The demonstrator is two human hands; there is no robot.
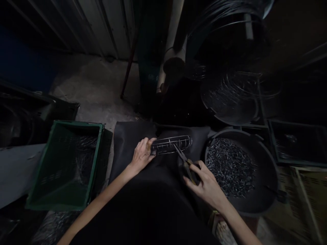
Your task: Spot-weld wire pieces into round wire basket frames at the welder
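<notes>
A long, narrow wire basket [170, 144] lies over the dark cloth [127, 136] across my lap. My left hand [143, 153] is closed around its left end, thumb on the near side. In my right hand [203, 182] is a pair of long-nose pliers [187, 163], fingers wrapped round the handles. The pliers' tips point up and left and meet the basket's wires near its middle. Whether the jaws grip a wire is too small to tell.
To the right stands a round black tub [265, 170] of small bent metal pieces [230, 166]. A green crate [95, 170] with thin wire pieces is at my left. Beyond the lap, a pale pipe [175, 41] slants down. More wire lies in a basin [232, 109] at the back right.
</notes>
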